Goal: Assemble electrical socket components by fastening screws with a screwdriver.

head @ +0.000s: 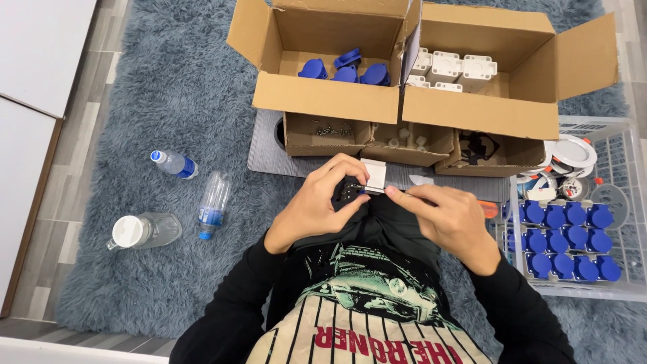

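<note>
My left hand (322, 202) grips a small black part (347, 194) with a white block (375, 176) attached behind it, held over my lap. My right hand (448, 219) pinches a thin metal tool (379, 191) whose tip touches the black part. Both hands meet in the middle of the head view, just in front of a grey mat (264, 149).
Two big open cardboard boxes hold blue caps (345, 71) and white housings (455, 69). Three small cardboard trays (401, 143) hold screws and small parts. A white basket (627, 202) at right holds several blue-capped pieces. Three plastic bottles (176, 164) lie on the grey shaggy rug at left.
</note>
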